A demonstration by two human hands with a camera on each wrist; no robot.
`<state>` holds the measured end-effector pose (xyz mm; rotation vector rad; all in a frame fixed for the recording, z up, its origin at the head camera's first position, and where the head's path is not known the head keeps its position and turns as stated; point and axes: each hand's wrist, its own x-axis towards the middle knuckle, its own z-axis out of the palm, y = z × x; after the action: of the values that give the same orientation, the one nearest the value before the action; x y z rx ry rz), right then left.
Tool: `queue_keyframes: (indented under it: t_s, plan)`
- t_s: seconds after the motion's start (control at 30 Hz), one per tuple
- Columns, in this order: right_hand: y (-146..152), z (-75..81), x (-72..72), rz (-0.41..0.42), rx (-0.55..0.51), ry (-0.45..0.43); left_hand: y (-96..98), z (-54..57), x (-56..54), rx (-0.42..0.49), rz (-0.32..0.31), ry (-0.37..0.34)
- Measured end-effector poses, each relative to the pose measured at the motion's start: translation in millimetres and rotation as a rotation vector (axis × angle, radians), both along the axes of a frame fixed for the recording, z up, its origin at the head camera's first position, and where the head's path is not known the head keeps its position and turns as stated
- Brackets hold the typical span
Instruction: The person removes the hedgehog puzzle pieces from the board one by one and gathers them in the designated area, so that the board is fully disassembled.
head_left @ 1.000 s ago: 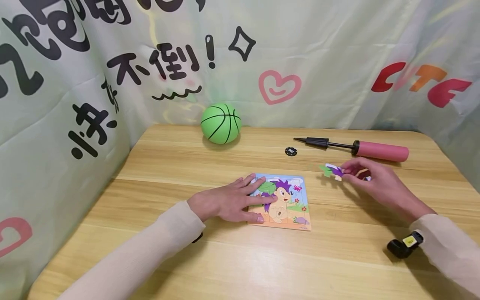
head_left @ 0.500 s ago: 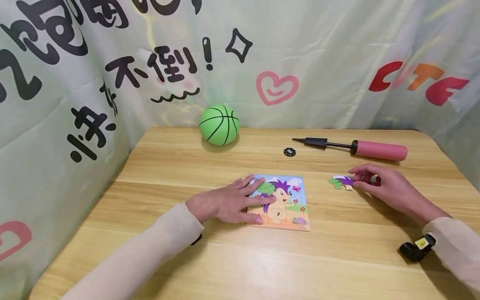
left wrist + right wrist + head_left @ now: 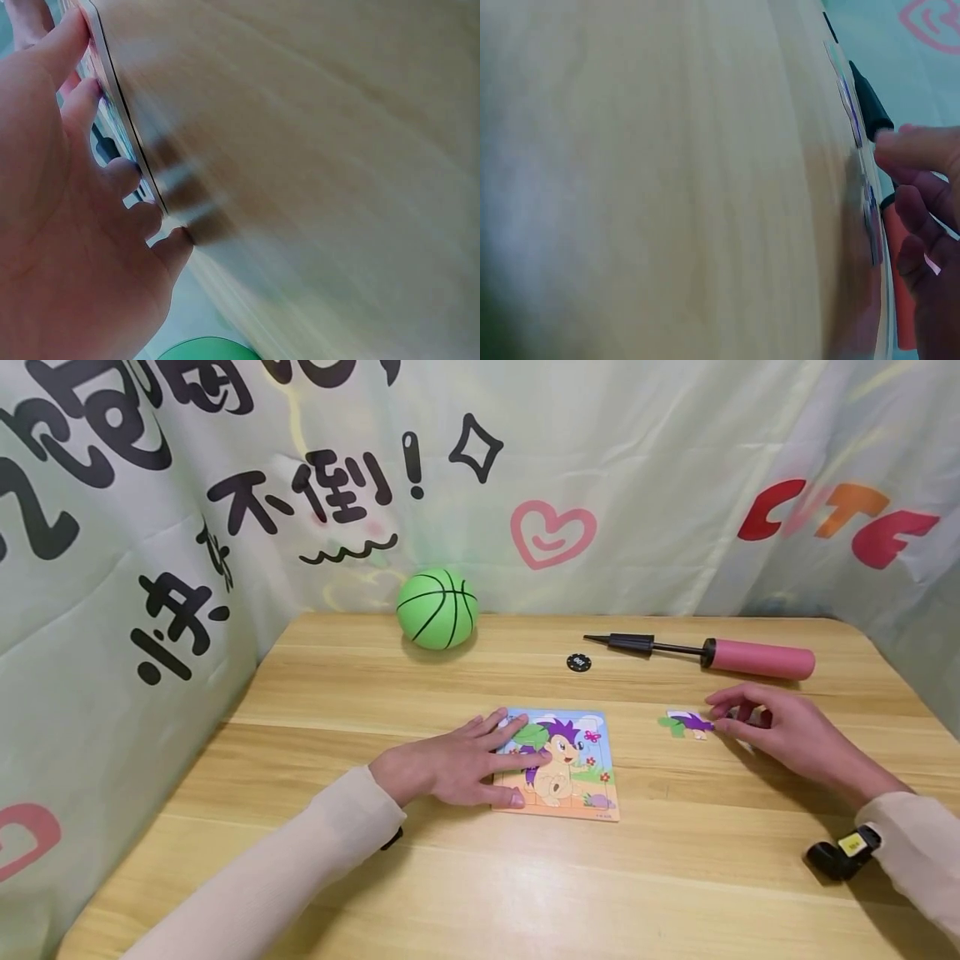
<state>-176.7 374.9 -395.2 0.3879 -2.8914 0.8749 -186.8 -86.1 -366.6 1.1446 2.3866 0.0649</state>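
A square jigsaw puzzle (image 3: 573, 777) with a purple-haired hedgehog picture lies on the wooden table. My left hand (image 3: 468, 764) rests flat on its left part with fingers spread, covering some of the picture. To the right lies a loose green, purple and white puzzle piece (image 3: 686, 724). My right hand (image 3: 783, 727) is just right of that piece, fingers loosely bent, thumb tip close to its edge. Under the fingers, in the right wrist view, another flat piece (image 3: 871, 217) lies on the table; the hand mostly hides it in the head view.
Behind the right hand lies a pink and black hand pump (image 3: 761, 658). A black round chip (image 3: 579, 662) marked 100 is left of it. A green ball (image 3: 437, 610) stands at the back, near the printed curtain (image 3: 645, 452) enclosing the table (image 3: 480, 885).
My right hand has carried the green and purple piece right and down onto the table, let it go, and moved slightly farther right. The left hand has stayed on the puzzle.
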Motion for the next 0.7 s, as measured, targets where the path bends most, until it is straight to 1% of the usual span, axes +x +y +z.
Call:
queue_keyframes:
  t_s: [0.17,0.3,0.57,0.7]
  plan:
    - [-7.6,-1.0,-3.6,0.023,0.048,-0.008,-0.7,-0.4,-0.1,0.005,0.002,-0.001]
    - [-10.2,-1.3,-3.5,0.027,0.074,0.011,-0.7,-1.1,-0.5,0.011,0.003,-0.005]
    - [-10.9,-2.5,-3.4,0.034,0.064,0.050,-0.5,-1.2,-0.3,0.008,0.004,0.002]
    - [-11.5,-2.8,-3.4,0.029,0.061,0.043,-0.8,-1.1,-0.2,0.005,0.003,0.002]
